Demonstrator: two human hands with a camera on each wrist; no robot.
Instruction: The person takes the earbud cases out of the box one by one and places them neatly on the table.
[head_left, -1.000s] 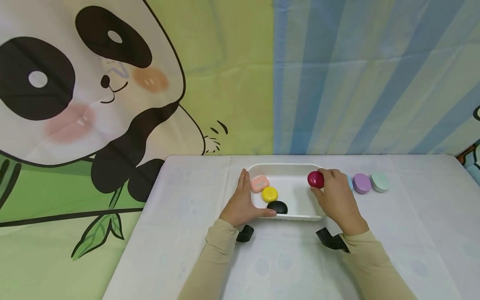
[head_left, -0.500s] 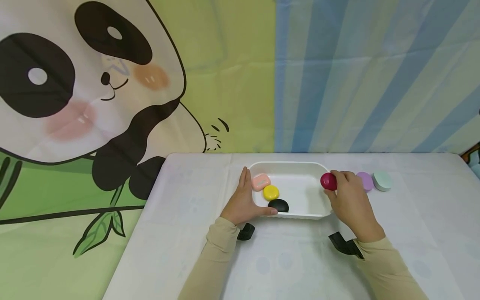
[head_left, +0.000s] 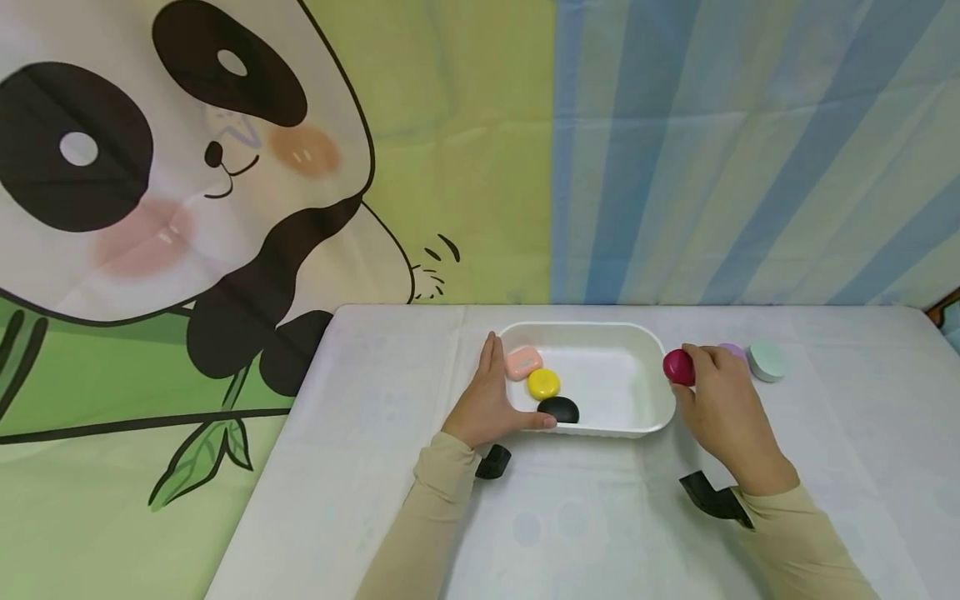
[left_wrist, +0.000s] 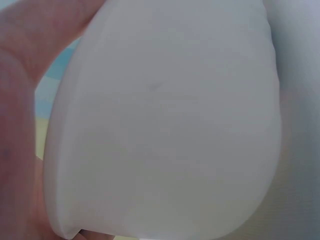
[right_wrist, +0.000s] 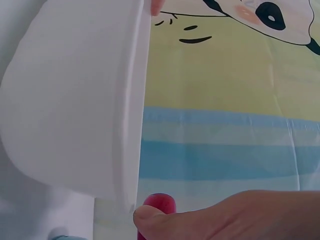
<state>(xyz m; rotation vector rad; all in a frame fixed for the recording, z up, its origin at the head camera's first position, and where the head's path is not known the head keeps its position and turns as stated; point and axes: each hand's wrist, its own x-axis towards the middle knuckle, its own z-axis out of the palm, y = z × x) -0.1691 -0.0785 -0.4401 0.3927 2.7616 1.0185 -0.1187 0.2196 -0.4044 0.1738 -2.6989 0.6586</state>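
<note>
A white rectangular tray [head_left: 618,375] with rounded corners stands on the table. My left hand [head_left: 486,402] grips its left end, thumb over the front rim and fingers along the far side. In the tray lie a pink squarish piece [head_left: 522,363], a yellow round piece [head_left: 543,384] and a black oval piece [head_left: 558,409]. My right hand [head_left: 723,408] pinches a glossy crimson round piece [head_left: 678,367] between thumb and fingers, just beyond the tray's right end. The right wrist view shows the thumb [right_wrist: 155,222] pressed on that crimson piece; its kind is unclear.
Behind the right hand are a purple piece [head_left: 735,351], mostly covered, and a mint-green round piece [head_left: 767,362]. A pale blue edge [right_wrist: 67,237] peeks into the right wrist view. A panda-printed cloth [head_left: 465,167] hangs behind the white-covered table [head_left: 570,517].
The right hand has carried the crimson piece rightward, from above the tray's right part to outside its right end. It now covers most of the purple piece. The left hand keeps its grip.
</note>
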